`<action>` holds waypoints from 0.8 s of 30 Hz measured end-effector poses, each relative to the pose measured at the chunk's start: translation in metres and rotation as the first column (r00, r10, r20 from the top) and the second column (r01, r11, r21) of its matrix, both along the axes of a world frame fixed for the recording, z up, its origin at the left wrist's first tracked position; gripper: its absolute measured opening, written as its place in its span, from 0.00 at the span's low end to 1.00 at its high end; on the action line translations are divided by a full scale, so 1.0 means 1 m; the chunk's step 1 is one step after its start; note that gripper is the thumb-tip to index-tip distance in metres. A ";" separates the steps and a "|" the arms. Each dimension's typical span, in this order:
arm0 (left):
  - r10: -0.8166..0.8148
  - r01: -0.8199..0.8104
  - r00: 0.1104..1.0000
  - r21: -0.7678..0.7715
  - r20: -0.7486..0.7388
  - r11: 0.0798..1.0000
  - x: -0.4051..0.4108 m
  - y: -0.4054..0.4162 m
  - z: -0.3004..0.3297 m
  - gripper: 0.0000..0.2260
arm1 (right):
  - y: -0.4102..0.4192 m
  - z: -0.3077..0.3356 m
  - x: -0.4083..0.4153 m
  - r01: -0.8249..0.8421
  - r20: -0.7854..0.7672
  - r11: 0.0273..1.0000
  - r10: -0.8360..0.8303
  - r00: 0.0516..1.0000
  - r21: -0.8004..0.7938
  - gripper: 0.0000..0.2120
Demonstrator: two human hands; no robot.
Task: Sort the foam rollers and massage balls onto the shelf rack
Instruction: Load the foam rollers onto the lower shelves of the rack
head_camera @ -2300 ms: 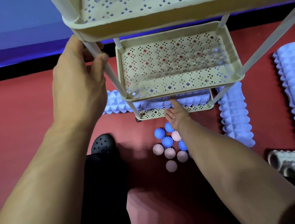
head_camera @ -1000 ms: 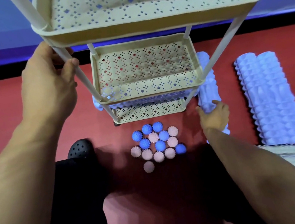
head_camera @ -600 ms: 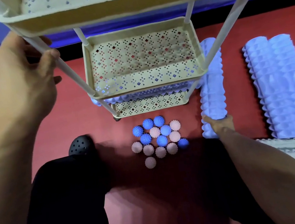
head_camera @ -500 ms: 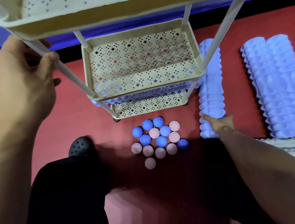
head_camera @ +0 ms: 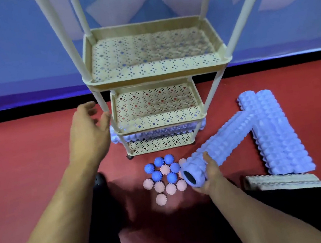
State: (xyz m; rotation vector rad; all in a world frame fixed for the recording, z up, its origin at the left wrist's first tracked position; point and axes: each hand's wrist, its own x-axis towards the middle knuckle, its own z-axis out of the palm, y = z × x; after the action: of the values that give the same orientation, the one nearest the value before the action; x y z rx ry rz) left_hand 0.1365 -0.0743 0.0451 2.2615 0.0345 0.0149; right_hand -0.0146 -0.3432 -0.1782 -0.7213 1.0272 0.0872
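A cream perforated shelf rack (head_camera: 217, 66) stands on the red floor. One lavender foam roller (head_camera: 157, 132) lies on its lowest shelf. My right hand (head_camera: 210, 178) grips the near end of another lavender foam roller (head_camera: 224, 140), lifted off the floor and angled up to the right. My left hand (head_camera: 89, 131) is beside the rack's front left post, fingers loose, thumb near or on the post. Several blue and pink spiky massage balls (head_camera: 164, 177) are clustered on the floor before the rack.
Two more lavender rollers (head_camera: 274, 132) lie side by side on the floor at the right. A cream ridged roller (head_camera: 283, 182) lies near my right knee. A black shoe (head_camera: 100, 180) is left of the balls. A blue wall is behind the rack.
My right hand has taken hold of the roller beside the rack and lifted it off the floor. My left hand has let go of the post and moved lower. The view has tilted up.
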 end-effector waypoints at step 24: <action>0.011 -0.338 0.846 -0.520 -0.533 0.784 -0.110 -0.044 0.041 0.25 | 0.144 0.248 -0.022 -0.170 0.188 0.985 0.169 0.967 -0.015 0.35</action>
State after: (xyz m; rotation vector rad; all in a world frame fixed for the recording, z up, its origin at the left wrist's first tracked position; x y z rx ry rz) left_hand 0.0266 -0.1184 0.0859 1.5527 0.4786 -0.4361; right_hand -0.0370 -0.1996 0.0702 -0.7998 0.7829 0.1642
